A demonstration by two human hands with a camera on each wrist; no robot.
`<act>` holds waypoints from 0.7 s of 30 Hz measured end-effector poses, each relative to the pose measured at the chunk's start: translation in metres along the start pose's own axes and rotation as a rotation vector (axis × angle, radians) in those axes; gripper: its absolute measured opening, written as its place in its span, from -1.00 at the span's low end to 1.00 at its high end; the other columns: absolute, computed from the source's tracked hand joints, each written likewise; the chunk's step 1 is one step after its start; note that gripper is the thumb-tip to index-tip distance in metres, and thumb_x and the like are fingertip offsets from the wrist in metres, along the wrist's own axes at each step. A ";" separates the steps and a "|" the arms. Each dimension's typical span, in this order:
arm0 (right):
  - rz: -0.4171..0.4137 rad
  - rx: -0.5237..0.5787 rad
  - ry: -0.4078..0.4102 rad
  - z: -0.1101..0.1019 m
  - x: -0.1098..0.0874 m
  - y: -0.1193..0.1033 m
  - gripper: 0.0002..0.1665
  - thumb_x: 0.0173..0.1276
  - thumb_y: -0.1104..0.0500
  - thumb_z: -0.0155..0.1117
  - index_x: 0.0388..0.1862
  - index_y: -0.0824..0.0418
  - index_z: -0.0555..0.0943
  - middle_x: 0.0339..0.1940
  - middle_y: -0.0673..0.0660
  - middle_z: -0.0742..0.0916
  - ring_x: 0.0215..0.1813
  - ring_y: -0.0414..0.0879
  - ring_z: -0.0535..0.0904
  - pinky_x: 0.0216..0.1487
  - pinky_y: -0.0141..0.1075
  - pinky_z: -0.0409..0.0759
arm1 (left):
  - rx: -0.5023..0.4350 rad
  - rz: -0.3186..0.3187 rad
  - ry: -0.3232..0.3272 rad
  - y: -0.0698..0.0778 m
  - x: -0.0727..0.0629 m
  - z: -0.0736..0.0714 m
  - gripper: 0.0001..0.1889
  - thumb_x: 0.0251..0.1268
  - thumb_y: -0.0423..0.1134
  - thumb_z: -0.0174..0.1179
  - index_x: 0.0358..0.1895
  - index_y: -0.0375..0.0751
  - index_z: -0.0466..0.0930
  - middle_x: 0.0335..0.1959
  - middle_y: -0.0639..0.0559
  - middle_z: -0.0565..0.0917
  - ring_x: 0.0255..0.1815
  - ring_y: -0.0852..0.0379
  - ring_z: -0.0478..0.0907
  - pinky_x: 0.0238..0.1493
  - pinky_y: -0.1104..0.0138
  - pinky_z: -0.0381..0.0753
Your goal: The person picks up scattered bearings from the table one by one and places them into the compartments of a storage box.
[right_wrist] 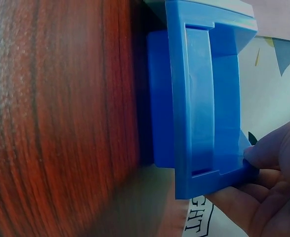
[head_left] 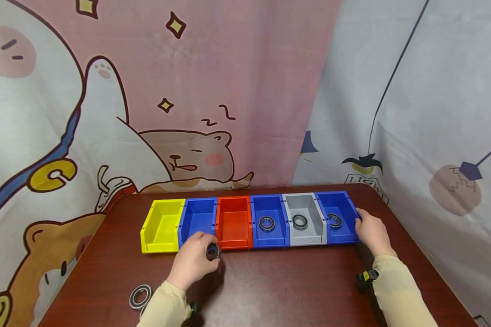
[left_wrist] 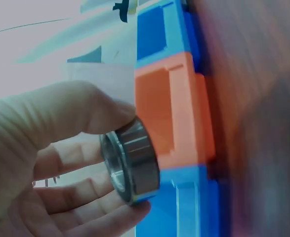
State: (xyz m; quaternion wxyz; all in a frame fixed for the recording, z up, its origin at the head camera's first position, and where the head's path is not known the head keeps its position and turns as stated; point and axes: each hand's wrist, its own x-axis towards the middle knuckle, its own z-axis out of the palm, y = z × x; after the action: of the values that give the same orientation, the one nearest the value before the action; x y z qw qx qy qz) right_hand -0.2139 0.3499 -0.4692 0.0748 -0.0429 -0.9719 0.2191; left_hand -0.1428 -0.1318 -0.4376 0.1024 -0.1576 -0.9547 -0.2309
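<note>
My left hand (head_left: 195,260) pinches a ball bearing (left_wrist: 135,160) between thumb and fingers, just in front of the red bin (head_left: 234,222) and the left blue bin (head_left: 199,215). In the left wrist view the metal ring stands on edge in the grip. My right hand (head_left: 374,231) grips the outer side wall of the rightmost blue bin (right_wrist: 199,113), thumb over the rim and fingers beneath. One bearing (head_left: 334,221) lies in that bin, another (head_left: 300,222) in the grey bin (head_left: 317,238), a third (head_left: 267,223) in the middle blue bin (head_left: 270,240).
A yellow bin (head_left: 163,225) ends the row at the left. On the wooden table (head_left: 286,281), a loose bearing (head_left: 140,296) lies left of my left forearm, with part of another behind the sleeve. A printed curtain (head_left: 270,91) hangs behind.
</note>
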 end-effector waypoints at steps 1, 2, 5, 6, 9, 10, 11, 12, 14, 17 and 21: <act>0.000 0.000 0.002 0.000 0.000 0.000 -0.47 0.45 0.33 0.00 0.30 0.63 0.31 0.14 0.65 0.50 0.10 0.52 0.49 0.07 0.31 0.45 | -0.011 -0.007 0.001 0.004 0.004 0.001 -0.58 -0.27 -0.25 0.59 -0.20 -0.18 0.68 -0.25 -0.06 0.61 -0.26 -0.01 0.56 -0.20 0.11 0.66; -0.001 0.000 0.002 0.000 0.000 0.001 -0.47 0.45 0.33 0.00 0.30 0.63 0.31 0.14 0.65 0.50 0.10 0.52 0.49 0.07 0.31 0.45 | -0.017 -0.015 0.003 0.007 0.009 0.001 -0.56 -0.26 -0.25 0.59 -0.18 -0.18 0.69 -0.23 -0.06 0.62 -0.25 -0.01 0.57 -0.20 0.11 0.67; -0.007 0.000 0.013 0.001 0.000 0.001 -0.48 0.44 0.33 0.00 0.30 0.62 0.32 0.13 0.65 0.51 0.10 0.52 0.49 0.07 0.31 0.45 | -0.039 -0.033 0.015 0.016 0.022 0.004 -0.56 -0.24 -0.25 0.59 -0.15 -0.16 0.69 -0.19 -0.08 0.62 -0.22 -0.03 0.57 -0.19 0.12 0.68; -0.009 -0.001 0.017 0.002 0.000 0.001 -0.48 0.44 0.33 0.00 0.30 0.62 0.33 0.13 0.64 0.51 0.10 0.52 0.49 0.07 0.31 0.45 | -0.041 -0.031 0.024 0.018 0.026 0.006 -0.57 -0.22 -0.25 0.58 -0.16 -0.16 0.68 -0.18 -0.08 0.62 -0.22 -0.03 0.56 -0.19 0.12 0.68; -0.010 0.001 0.022 0.003 0.000 0.001 -0.48 0.44 0.33 0.00 0.29 0.61 0.33 0.12 0.64 0.52 0.09 0.52 0.50 0.07 0.32 0.45 | -0.039 -0.037 0.055 0.024 0.038 0.010 -0.59 -0.18 -0.24 0.56 -0.15 -0.16 0.69 -0.17 -0.09 0.62 -0.20 -0.04 0.56 -0.18 0.13 0.67; -0.010 0.001 0.023 0.003 0.000 0.001 -0.49 0.44 0.33 0.00 0.29 0.61 0.33 0.12 0.64 0.52 0.09 0.52 0.50 0.06 0.32 0.45 | -0.034 -0.036 0.066 0.025 0.042 0.012 -0.59 -0.17 -0.24 0.56 -0.15 -0.16 0.69 -0.17 -0.10 0.62 -0.19 -0.04 0.55 -0.17 0.12 0.67; -0.010 0.000 0.024 0.003 0.000 0.001 -0.48 0.44 0.33 0.00 0.29 0.61 0.33 0.12 0.64 0.52 0.08 0.52 0.50 0.06 0.32 0.45 | -0.031 -0.037 0.073 0.025 0.045 0.014 -0.59 -0.17 -0.24 0.56 -0.14 -0.17 0.69 -0.16 -0.10 0.61 -0.18 -0.05 0.55 -0.17 0.11 0.67; -0.009 -0.001 0.025 0.003 0.000 0.001 -0.48 0.44 0.33 0.00 0.29 0.61 0.33 0.12 0.64 0.52 0.08 0.52 0.50 0.07 0.32 0.45 | -0.027 -0.037 0.079 0.025 0.049 0.016 -0.59 -0.16 -0.24 0.56 -0.14 -0.18 0.69 -0.16 -0.11 0.61 -0.18 -0.05 0.55 -0.16 0.11 0.67; -0.011 -0.001 0.029 0.003 0.000 0.001 -0.48 0.44 0.33 0.00 0.29 0.61 0.33 0.12 0.64 0.52 0.08 0.52 0.50 0.06 0.32 0.45 | -0.016 -0.036 0.087 0.025 0.056 0.020 -0.59 -0.14 -0.24 0.55 -0.12 -0.19 0.69 -0.15 -0.12 0.61 -0.17 -0.06 0.55 -0.16 0.10 0.67; -0.008 -0.001 0.030 0.003 0.000 0.001 -0.48 0.44 0.33 0.00 0.29 0.61 0.33 0.12 0.64 0.52 0.08 0.52 0.50 0.07 0.32 0.44 | 0.005 -0.034 0.091 0.024 0.066 0.026 -0.59 -0.12 -0.25 0.54 -0.12 -0.21 0.69 -0.15 -0.14 0.61 -0.16 -0.07 0.54 -0.17 0.09 0.67; 0.005 -0.002 0.024 0.003 0.000 0.000 -0.48 0.45 0.32 -0.01 0.30 0.60 0.32 0.13 0.64 0.52 0.10 0.52 0.49 0.08 0.32 0.44 | 0.039 -0.021 0.093 0.021 0.077 0.036 -0.61 -0.10 -0.26 0.52 -0.12 -0.23 0.67 -0.16 -0.16 0.60 -0.16 -0.10 0.54 -0.21 0.07 0.67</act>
State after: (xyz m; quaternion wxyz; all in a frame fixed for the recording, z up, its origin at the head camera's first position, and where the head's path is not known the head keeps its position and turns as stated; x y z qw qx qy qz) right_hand -0.2141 0.3488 -0.4724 0.0860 -0.0482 -0.9710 0.2176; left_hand -0.2117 -0.0769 -0.4398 0.1473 -0.1349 -0.9547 -0.2205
